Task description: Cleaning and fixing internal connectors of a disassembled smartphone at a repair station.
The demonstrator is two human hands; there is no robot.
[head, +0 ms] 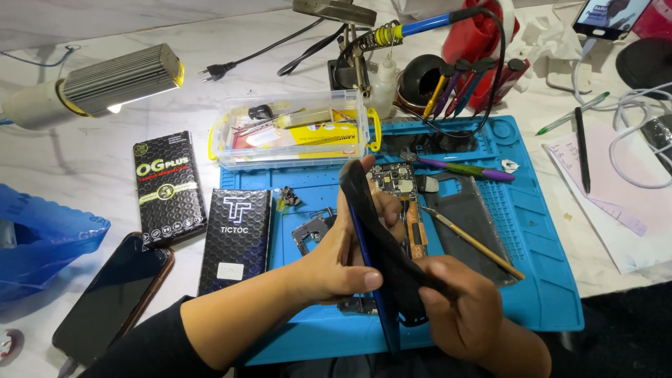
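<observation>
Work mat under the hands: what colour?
Blue work mat, seen clearest in the head view.

Pale marble-look desk [84, 161], grey veining, fills most of the view. Blue work mat [539, 280] lies across its near middle. Desk lamp [91, 87] at the far left, ribbed grey head, lit; bright patch on the desk below it. Black power plug [215, 70] and cord trail along the back. Beyond the desk's near right edge, dark floor [630, 329], detail too dim to make out.
</observation>
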